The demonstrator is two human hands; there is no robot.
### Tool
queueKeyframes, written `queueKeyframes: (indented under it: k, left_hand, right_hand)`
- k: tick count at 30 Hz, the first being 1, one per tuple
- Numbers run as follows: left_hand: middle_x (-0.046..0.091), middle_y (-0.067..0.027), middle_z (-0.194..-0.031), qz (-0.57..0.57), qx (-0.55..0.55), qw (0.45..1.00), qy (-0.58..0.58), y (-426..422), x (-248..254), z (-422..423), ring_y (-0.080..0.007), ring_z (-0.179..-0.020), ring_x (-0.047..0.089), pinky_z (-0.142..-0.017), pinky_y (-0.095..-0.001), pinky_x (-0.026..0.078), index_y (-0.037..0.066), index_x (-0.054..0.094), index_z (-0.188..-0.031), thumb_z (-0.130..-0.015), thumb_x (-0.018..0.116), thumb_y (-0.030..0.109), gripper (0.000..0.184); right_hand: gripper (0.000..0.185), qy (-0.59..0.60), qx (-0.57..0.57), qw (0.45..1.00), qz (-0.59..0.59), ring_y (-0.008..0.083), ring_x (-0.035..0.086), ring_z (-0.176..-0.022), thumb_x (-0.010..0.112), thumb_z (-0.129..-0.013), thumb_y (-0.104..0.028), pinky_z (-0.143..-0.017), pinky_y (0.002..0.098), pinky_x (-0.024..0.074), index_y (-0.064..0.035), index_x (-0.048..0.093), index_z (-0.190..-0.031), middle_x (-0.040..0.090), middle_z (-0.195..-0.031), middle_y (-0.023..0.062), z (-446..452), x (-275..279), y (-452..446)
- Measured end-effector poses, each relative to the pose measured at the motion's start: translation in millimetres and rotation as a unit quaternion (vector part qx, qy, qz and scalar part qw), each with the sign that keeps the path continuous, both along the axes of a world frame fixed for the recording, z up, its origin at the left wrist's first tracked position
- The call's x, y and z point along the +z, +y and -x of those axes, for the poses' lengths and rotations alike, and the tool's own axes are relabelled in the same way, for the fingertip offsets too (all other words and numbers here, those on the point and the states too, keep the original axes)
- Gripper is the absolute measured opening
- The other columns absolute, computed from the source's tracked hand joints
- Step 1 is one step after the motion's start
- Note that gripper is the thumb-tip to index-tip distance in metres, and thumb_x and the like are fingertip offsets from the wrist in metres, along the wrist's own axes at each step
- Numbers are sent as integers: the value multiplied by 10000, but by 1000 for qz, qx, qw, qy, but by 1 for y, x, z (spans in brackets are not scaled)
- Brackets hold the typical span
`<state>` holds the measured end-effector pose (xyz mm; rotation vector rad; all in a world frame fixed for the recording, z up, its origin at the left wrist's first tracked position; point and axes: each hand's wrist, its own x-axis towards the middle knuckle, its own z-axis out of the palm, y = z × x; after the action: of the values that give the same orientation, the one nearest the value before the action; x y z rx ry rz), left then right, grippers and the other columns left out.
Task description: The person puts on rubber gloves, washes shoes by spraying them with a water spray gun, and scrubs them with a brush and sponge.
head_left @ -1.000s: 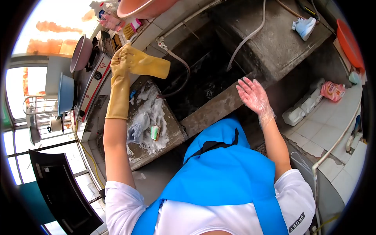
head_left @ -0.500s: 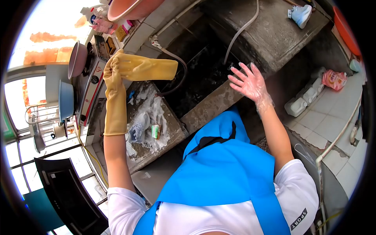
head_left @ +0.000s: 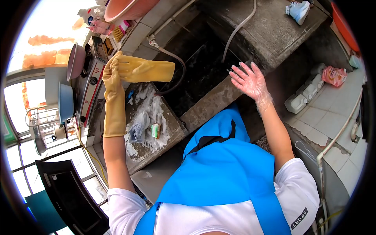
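My left hand [head_left: 112, 72] wears a long yellow rubber glove that reaches up the forearm. Its fingers are closed on a second yellow rubber glove [head_left: 150, 70], whose cuff sticks out to the right over the dark basin. My right hand [head_left: 250, 83], in a thin clear plastic glove, holds nothing and has its fingers spread, palm showing. Below the held glove, a wet, foam-covered shoe [head_left: 139, 127] lies on the concrete ledge [head_left: 172, 137]. A small green-and-white packet or bar [head_left: 155, 131] lies in the foam beside that shoe.
A hose [head_left: 239, 29] hangs into the dark basin [head_left: 199, 74]. On the far slab rests a light blue shoe [head_left: 298, 12]. White jugs [head_left: 296, 104] and a pink bag [head_left: 334, 75] line the right side. At left are a gas stove [head_left: 91, 84] and a blue basin [head_left: 65, 102].
Almost nothing differs. The view has shifted slightly, and both hands keep about the same pose, the left still gripping the second rubber glove.
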<state>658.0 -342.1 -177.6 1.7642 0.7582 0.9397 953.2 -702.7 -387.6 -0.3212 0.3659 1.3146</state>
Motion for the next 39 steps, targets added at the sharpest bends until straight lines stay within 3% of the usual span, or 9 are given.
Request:
queueKeyframes:
  k: [31,39]
  left_hand:
    - [721,-79,-1216,21,22,999,29,-2,-6,6,-119,-1032,659,-942,-265,519,-23,680,-1280,-1057,586,169,309]
    - [704,-107,-1271,-16,27,999,22,3,5,9,-137,-1111,652,-988,-291,510,-40,667,-1288,-1036,586,127,313]
  right_hand:
    - [702,-4,-20,1000,3,375,448,-1404,672,-978,-420,-1144,519,404,-86,363,-1513,437,-1541,203,0,-7,1]
    - [680,6,-36,999,6,375,461,-1395,670,-981,-400,-1136,513,417,-85,370,-1503,446,-1533,204,-3,-12,-3]
